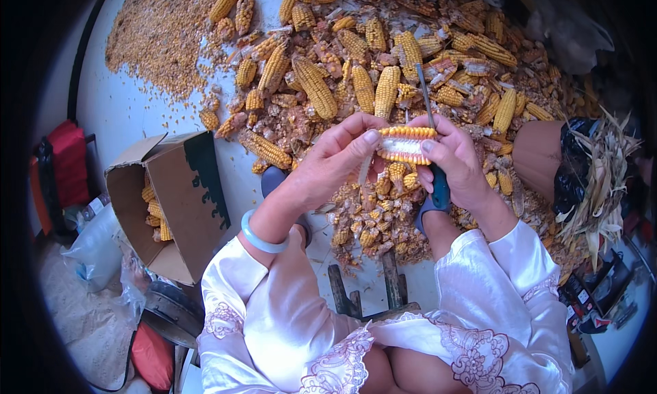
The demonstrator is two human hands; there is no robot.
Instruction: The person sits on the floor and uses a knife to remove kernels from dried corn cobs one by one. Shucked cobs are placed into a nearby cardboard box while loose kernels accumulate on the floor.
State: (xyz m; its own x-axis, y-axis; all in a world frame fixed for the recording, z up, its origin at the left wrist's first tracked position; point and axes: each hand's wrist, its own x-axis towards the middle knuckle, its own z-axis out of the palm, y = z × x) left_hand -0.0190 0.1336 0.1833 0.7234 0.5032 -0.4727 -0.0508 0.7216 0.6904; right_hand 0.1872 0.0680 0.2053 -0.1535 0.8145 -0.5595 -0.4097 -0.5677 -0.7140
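Observation:
Between my two hands is a corn cob piece point(408, 145) with yellow kernels along its top and bottom edges and a pale bare strip between them. My left hand point(354, 145) pinches its left end with thumb and fingers. At its right end, the thumb of my right hand point(447, 150) presses on it. That same hand also holds a screwdriver point(440, 186), its dark green handle low in the palm and its metal shaft pointing up. Beneath and beyond both hands lies a large heap of corn ears point(314, 88), some whole, some broken.
Loose kernels point(154, 39) are piled at the upper left. A cardboard box point(187, 204) with corn ears inside stands at the left. At the right are a brown pot point(536, 155) and dry husks point(595, 188). A wooden stool point(392, 286) shows between the knees.

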